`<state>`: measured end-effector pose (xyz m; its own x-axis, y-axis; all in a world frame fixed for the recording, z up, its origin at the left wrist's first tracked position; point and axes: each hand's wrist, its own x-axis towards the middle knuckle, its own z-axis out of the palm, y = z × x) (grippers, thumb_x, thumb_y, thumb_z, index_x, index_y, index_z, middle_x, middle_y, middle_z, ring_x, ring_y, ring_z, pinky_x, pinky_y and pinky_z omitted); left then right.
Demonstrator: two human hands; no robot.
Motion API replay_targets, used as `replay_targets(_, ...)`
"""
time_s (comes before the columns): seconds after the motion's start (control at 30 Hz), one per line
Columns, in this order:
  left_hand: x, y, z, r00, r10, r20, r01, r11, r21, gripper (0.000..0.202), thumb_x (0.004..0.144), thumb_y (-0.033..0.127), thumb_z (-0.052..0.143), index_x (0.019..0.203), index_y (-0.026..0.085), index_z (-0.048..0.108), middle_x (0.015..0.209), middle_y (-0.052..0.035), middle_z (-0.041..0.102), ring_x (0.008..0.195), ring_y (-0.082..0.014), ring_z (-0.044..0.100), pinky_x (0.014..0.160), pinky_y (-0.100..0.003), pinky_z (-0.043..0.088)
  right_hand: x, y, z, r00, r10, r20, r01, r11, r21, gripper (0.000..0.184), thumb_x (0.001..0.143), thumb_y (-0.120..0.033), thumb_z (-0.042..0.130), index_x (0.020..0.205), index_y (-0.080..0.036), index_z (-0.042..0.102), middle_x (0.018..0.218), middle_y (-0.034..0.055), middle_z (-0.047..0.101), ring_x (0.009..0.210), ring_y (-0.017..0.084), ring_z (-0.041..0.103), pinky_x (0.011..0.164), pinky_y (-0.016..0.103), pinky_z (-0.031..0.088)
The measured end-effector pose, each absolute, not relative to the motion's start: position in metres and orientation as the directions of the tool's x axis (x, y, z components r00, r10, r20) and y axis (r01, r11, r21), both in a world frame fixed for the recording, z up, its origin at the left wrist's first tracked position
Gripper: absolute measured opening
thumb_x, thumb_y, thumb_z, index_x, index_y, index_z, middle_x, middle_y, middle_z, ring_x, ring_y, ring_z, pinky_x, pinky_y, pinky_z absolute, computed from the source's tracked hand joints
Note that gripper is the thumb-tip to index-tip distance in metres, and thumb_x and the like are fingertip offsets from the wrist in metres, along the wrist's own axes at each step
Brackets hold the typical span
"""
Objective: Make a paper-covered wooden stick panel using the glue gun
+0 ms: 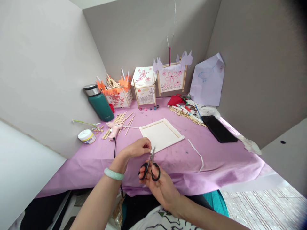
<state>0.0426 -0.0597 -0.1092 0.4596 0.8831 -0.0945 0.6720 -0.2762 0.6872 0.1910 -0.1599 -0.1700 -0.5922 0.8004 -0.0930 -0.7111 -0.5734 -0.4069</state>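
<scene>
My right hand (pixel 162 187) holds a pair of scissors (pixel 155 174) with black handles, thumb and fingers in the loops. Their slightly parted blades point away from me, at the near corner of a white square panel (pixel 160 135). That panel lies on the table; its white covering is folded over the edges, and a thin wooden stick shows along the inside. With fingers pinched together, my left hand (pixel 138 147) grips the panel's near left edge, just beside the blade tips. The exact bit between the fingertips is hidden.
A pink glue gun (pixel 114 129) and wooden sticks (pixel 129 123) lie left, near a white tub (pixel 86 136) and green bottle (pixel 99 105). Decorated paper lanterns (pixel 145 95) stand behind. Rightward are a white strip (pixel 196 151), markers (pixel 185 111) and a black phone (pixel 218 128).
</scene>
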Motion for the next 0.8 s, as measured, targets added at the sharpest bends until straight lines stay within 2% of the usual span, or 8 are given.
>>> replay_targets(0.2,0.043,-0.06,-0.112,0.449,0.89,-0.078,0.666,-0.275,0.693,0.01,0.07,0.008,0.055,0.064,0.015,0.055,0.074,-0.0001,0.054,0.075,-0.0129,0.05,0.072,-0.022,0.04,0.193,-0.162,-0.175,-0.572,0.811,-0.12,-0.71,-0.564,-0.421,0.028,0.084,-0.036,0.064,0.103,-0.017,0.055,0.085,0.0049,0.062,0.074,0.015,0.057,0.074,0.033,0.044)
replay_targets(0.5,0.044,-0.06,-0.112,0.424,0.902,-0.077,0.664,-0.251,0.705,0.008,0.069,0.01,0.054,0.063,0.015,0.054,0.073,-0.0001,0.053,0.073,-0.0123,0.049,0.069,-0.022,0.04,0.198,-0.165,-0.172,-0.648,0.75,-0.132,-0.652,-0.635,-0.415,0.039,0.083,-0.043,0.065,0.109,-0.018,0.05,0.106,0.01,0.062,0.095,0.022,0.059,0.083,0.039,0.043)
replay_targets(0.8,0.043,-0.06,-0.113,0.41,0.91,-0.061,0.667,-0.253,0.701,0.006,0.069,0.012,0.053,0.064,0.015,0.054,0.076,-0.0008,0.052,0.073,-0.0128,0.049,0.069,-0.023,0.04,0.201,-0.171,-0.169,-0.669,0.736,-0.106,-0.64,-0.642,-0.422,0.038,0.084,-0.043,0.064,0.11,-0.019,0.05,0.105,0.0089,0.062,0.091,0.021,0.06,0.081,0.04,0.044)
